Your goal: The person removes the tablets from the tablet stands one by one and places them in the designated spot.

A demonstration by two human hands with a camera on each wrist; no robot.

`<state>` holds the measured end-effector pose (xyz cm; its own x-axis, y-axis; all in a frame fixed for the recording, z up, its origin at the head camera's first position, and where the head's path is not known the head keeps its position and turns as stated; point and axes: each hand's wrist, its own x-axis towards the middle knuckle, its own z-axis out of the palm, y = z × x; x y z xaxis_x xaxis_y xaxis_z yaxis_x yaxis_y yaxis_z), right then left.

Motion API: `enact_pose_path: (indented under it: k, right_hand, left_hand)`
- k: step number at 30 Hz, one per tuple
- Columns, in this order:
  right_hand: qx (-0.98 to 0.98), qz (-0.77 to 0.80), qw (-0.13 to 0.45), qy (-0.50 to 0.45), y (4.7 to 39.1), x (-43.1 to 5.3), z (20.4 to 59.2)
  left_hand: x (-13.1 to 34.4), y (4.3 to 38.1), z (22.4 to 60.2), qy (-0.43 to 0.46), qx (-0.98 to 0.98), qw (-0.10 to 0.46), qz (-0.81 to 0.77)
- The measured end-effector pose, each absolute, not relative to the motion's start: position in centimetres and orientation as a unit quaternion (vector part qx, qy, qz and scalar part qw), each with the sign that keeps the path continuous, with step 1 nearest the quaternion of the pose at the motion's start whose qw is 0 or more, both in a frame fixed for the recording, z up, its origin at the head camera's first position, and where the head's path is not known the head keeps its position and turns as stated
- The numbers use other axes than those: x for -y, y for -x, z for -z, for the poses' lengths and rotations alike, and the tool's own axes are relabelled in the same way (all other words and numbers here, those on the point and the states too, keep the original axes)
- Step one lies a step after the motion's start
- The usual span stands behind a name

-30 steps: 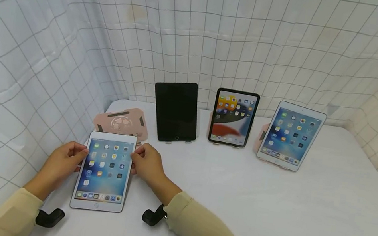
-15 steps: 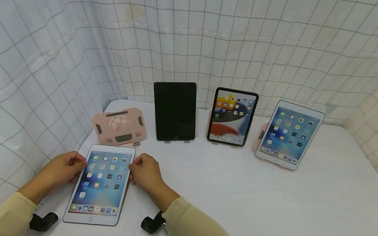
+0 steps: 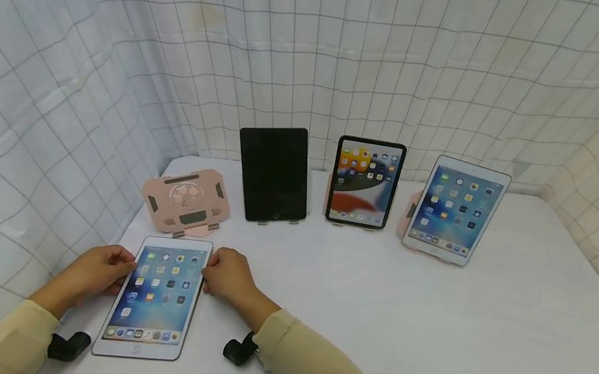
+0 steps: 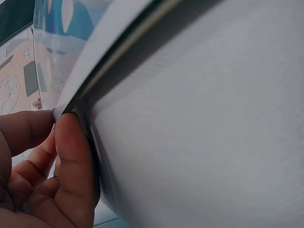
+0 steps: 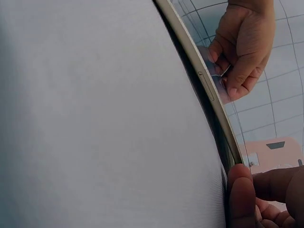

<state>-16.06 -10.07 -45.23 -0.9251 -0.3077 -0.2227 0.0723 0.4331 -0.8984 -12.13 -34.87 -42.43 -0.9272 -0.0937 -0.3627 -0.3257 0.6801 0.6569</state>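
A white tablet [image 3: 154,294] with a lit blue home screen is between both hands at the table's left. My left hand [image 3: 99,274] pinches its left edge near the top, thumb on the front. On the opposite edge, my right hand [image 3: 231,276] pinches it with thumb and fingers. The right wrist view shows the tablet's thin side edge [image 5: 206,86], with the fingertips [image 5: 241,190] gripping it. In the left wrist view, thumb and finger press the edge from both faces. Just beyond the tablet's top stands a pink tablet stand [image 3: 185,200] with nothing on it.
At the back, a dark-screened tablet [image 3: 273,175], a black-framed lit tablet [image 3: 366,183] and another white tablet [image 3: 456,210] lean on stands. A white cloth [image 3: 372,325] covers the table. Grid-patterned curtains [image 3: 320,43] close in the back and sides.
Both hands have drawn the white tablet back from the pink stand, toward the person. The stand, partly hidden behind the tablet before, now shows almost whole. The head view has shifted slightly.
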Motion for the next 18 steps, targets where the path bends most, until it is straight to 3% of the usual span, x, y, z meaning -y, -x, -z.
enact_pose_path:
  k: [18]
  right_hand:
    - [-0.832, 0.509, 0.196, 0.098, 16.02, 9.64, 44.52]
  left_hand:
    - [35.19, 12.84, 42.39, 0.128, -0.909, 0.173, -0.357]
